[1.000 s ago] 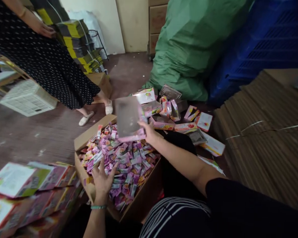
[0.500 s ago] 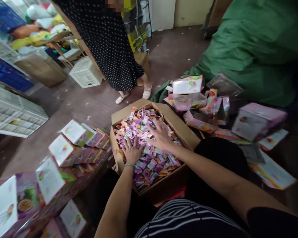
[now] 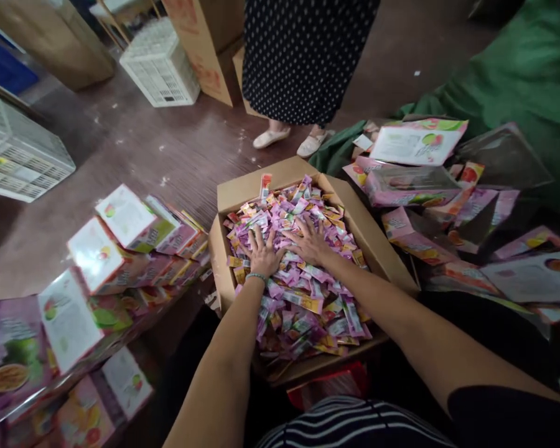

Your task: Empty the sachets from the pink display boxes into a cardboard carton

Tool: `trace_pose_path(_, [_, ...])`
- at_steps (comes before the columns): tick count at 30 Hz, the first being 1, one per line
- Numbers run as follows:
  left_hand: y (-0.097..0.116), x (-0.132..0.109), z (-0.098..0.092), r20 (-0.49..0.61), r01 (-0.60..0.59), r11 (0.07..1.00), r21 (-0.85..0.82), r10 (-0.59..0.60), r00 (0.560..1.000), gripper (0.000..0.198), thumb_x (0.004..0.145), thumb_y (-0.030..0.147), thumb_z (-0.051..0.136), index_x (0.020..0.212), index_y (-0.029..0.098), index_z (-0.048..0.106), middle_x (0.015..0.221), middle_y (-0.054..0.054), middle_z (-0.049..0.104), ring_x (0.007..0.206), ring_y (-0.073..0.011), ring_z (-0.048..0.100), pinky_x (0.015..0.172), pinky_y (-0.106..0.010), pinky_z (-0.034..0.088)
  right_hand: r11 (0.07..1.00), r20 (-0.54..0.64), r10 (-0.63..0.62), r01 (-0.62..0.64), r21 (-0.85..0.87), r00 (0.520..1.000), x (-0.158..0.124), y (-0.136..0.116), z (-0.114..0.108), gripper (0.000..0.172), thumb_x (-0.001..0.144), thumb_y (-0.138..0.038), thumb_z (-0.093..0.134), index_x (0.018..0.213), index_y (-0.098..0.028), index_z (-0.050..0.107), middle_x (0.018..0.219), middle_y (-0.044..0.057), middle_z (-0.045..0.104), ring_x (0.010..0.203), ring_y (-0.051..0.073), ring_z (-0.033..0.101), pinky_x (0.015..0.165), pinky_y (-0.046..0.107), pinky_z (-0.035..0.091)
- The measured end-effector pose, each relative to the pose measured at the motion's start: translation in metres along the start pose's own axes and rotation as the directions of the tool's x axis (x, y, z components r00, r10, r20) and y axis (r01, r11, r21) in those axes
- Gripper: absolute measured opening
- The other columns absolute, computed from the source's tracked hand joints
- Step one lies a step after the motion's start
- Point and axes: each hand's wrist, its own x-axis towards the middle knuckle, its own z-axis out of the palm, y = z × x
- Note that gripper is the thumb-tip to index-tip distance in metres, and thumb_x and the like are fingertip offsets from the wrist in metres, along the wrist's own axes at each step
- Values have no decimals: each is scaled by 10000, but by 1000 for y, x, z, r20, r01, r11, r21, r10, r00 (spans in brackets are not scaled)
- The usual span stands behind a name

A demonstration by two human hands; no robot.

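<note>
In front of me stands an open cardboard box (image 3: 378, 246), heaped with small purple, orange and yellow sachets (image 3: 303, 320). My left hand (image 3: 264, 256), with a beaded bracelet at the wrist, rests palm down on the heap with its fingers spread. Close beside it, my right hand (image 3: 310, 244) also lies flat on the sachets, fingers apart. The two thumbs are near each other. Neither hand grips anything. A few sachets under the palms are hidden.
Rows of printed fruit cartons (image 3: 72, 317) stand on the left. Emptied, flattened cartons (image 3: 415, 186) are piled on the right by a green cloth (image 3: 532, 87). A person in a dotted skirt (image 3: 303, 62) stands beyond the box. White plastic crates (image 3: 163, 68) sit at the back left.
My right hand has come down onto the sachets and nearer my left. The view has tilted down and shifted, and the other person now appears farther right in it.
</note>
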Motion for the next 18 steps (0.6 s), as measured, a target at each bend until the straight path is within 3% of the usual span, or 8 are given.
trace_pose_path(2, [-3, 5, -1, -24, -19, 1000, -16, 18, 1000, 762, 957, 623, 419, 1588, 214, 295, 1684, -181, 83, 1540, -423, 61, 1175, -720, 77, 1000, 6, 7, -7, -13, 1000, 8, 0, -1, 589, 1028, -612, 401, 1558, -357, 377, 1683, 76, 48, 1500, 449, 33, 1136, 754, 45])
trace_pose_path(5, [-14, -5, -1, -34, -7, 1000, 28, 8, 999, 732, 962, 581, 447, 1573, 194, 334, 1673, -188, 140, 1535, -439, 70, 1167, -735, 62, 1000, 44, -23, 23, 16, 999, 11, -14, 4, 589, 1013, -647, 395, 1541, -385, 403, 1673, 85, 111, 1497, 443, 75, 1116, 770, 100])
trace_pose_path(8, [-22, -18, -2, 1, 64, 992, 111, -64, 998, 707, 964, 562, 455, 1582, 253, 305, 1675, -142, 172, 1532, -427, 121, 1169, -731, 101, 996, 28, -67, 65, 66, 997, 8, -29, 10, 566, 1017, -637, 387, 1528, -395, 420, 1662, 80, 167, 1476, 400, 188, 1145, 728, 116])
trace_pose_path(13, [-19, -35, -25, 173, 159, 983, 94, -173, 970, 761, 949, 623, 406, 1607, 334, 155, 1691, -130, 55, 1538, -400, 128, 1145, -715, 208, 987, 9, -46, 44, 155, 999, -18, -40, 8, 546, 990, -624, 476, 1458, -345, 520, 1628, 124, 236, 1416, 423, 305, 1101, 700, 262])
trace_pose_path(18, [-15, -69, -51, 328, 56, 990, 133, -97, 940, 720, 934, 600, 380, 1595, 369, 212, 1696, -78, 88, 1545, -379, 108, 1153, -674, 227, 982, 31, 58, -62, 178, 998, -51, -42, 0, 560, 949, -566, 584, 1435, -292, 544, 1540, 149, 390, 1371, 388, 375, 1103, 623, 305])
